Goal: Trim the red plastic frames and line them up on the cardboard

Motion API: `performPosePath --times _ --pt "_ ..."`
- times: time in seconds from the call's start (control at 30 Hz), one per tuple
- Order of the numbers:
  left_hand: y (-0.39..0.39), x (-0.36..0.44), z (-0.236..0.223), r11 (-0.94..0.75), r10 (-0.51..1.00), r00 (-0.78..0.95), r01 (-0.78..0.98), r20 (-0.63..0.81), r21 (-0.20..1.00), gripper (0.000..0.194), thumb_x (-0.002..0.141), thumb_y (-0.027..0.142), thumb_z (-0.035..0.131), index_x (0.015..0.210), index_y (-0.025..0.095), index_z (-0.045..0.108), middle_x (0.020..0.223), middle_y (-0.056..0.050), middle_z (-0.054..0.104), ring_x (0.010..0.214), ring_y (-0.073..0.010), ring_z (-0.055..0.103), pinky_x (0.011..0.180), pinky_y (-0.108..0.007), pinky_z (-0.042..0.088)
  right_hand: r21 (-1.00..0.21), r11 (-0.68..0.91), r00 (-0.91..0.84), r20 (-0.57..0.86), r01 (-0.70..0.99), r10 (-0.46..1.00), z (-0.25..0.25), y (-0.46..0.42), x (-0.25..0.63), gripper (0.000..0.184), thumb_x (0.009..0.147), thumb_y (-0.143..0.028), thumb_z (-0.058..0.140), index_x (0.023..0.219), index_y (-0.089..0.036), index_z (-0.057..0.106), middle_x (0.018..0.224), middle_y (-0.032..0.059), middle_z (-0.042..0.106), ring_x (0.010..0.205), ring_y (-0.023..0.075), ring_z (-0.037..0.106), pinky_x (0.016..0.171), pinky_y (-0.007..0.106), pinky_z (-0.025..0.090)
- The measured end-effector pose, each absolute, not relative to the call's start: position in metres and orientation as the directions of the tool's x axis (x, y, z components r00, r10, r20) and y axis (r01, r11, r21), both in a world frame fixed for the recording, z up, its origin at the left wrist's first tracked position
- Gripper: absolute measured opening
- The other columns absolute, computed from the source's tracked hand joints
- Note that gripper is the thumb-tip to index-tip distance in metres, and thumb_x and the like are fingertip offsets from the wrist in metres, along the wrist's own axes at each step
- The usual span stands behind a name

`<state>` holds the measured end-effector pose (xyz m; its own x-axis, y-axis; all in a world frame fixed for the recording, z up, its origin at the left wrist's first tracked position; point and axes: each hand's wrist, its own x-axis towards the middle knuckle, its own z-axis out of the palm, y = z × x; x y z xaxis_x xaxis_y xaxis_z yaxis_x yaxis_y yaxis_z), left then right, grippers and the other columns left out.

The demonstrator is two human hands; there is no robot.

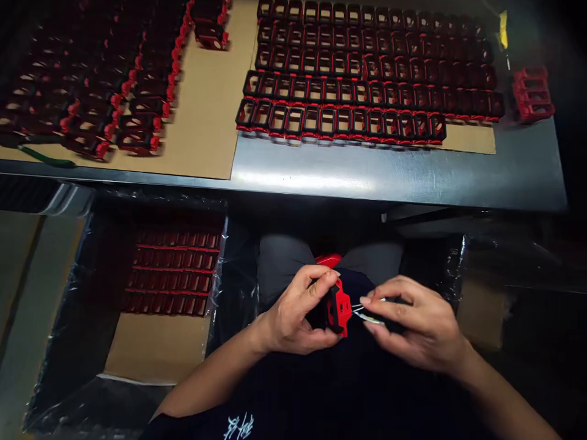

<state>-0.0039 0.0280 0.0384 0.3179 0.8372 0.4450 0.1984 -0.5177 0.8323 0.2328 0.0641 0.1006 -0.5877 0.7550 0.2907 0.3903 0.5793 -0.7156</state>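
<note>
Above my lap, my left hand [298,311] is closed around a red and black plastic frame [343,308]. Its red side, marked with small dark slots, faces right. My right hand [417,321] pinches a pair of tweezers [367,315], whose thin metal tips point left and reach the red side or end just short of it. Whether the tips hold a small part, I cannot tell. The palm side of the frame is hidden by my left fingers.
On the metal table [284,168] ahead, rows of similar frames [330,122] stand on cardboard [202,122]. Green-handled pliers [48,159] lie at the left edge. A red part [533,95] sits at the far right. Below left, a lined box [92,293] holds more frames.
</note>
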Motion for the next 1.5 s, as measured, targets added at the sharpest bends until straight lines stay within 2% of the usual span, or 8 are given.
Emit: performPosePath --times 0.17,0.47,0.87,1.1,1.23,1.5 --pt "0.034 0.002 0.04 -0.478 0.825 0.412 0.145 0.387 0.866 0.086 0.084 0.031 0.075 0.155 0.019 0.027 0.125 -0.019 0.054 0.11 -0.0269 0.061 0.086 -0.044 0.06 -0.754 0.569 -0.545 0.341 0.328 0.766 0.094 0.041 0.228 0.006 0.085 -0.01 0.072 0.089 -0.014 0.075 0.093 0.0103 0.072 0.083 0.0177 0.071 0.069 0.029 0.061" --pt "0.034 0.003 0.037 -0.494 0.825 0.387 0.138 0.412 0.859 0.085 0.084 0.03 0.074 0.154 0.015 0.029 0.125 -0.02 0.054 0.112 -0.0266 0.059 0.089 -0.043 0.059 -0.741 0.575 -0.564 0.325 0.347 0.759 0.095 0.041 0.23 0.008 0.082 -0.008 0.075 0.089 -0.012 0.076 0.094 0.0116 0.072 0.083 0.0176 0.068 0.069 0.029 0.061" --pt "0.034 0.005 0.037 -0.485 0.829 0.389 0.142 0.401 0.863 0.086 0.083 0.03 0.076 0.154 0.018 0.029 0.123 -0.019 0.054 0.109 -0.0276 0.061 0.085 -0.044 0.06 -0.73 0.572 -0.559 0.315 0.375 0.767 0.097 0.043 0.227 0.007 0.086 -0.013 0.072 0.089 -0.017 0.076 0.09 0.0089 0.074 0.077 0.0176 0.071 0.064 0.028 0.063" --pt "0.034 0.001 0.039 -0.472 0.825 0.439 0.185 0.357 0.862 0.083 0.086 0.042 0.072 0.153 0.017 0.03 0.122 -0.02 0.054 0.109 -0.0278 0.061 0.086 -0.044 0.06 -0.72 0.583 -0.624 0.268 0.377 0.734 0.104 0.043 0.23 0.011 0.086 -0.01 0.072 0.095 -0.014 0.076 0.094 0.0116 0.075 0.082 0.0194 0.072 0.067 0.029 0.064" --pt "0.033 -0.001 0.04 -0.454 0.834 0.445 0.219 0.325 0.864 0.085 0.085 0.05 0.07 0.154 0.02 0.03 0.121 -0.018 0.055 0.107 -0.0275 0.062 0.085 -0.045 0.061 -0.702 0.604 -0.65 0.264 0.377 0.712 0.105 0.043 0.23 0.01 0.088 -0.011 0.07 0.097 -0.014 0.074 0.094 0.0099 0.076 0.083 0.0187 0.073 0.068 0.028 0.064" --pt "0.03 -0.002 0.042 -0.417 0.862 0.405 0.222 0.306 0.881 0.086 0.083 0.046 0.074 0.153 0.02 0.031 0.121 -0.018 0.055 0.105 -0.0275 0.061 0.084 -0.046 0.06 -0.649 0.656 -0.684 0.276 0.385 0.675 0.102 0.04 0.228 0.012 0.091 -0.01 0.066 0.099 -0.016 0.073 0.093 0.0071 0.078 0.075 0.0167 0.073 0.062 0.026 0.062"
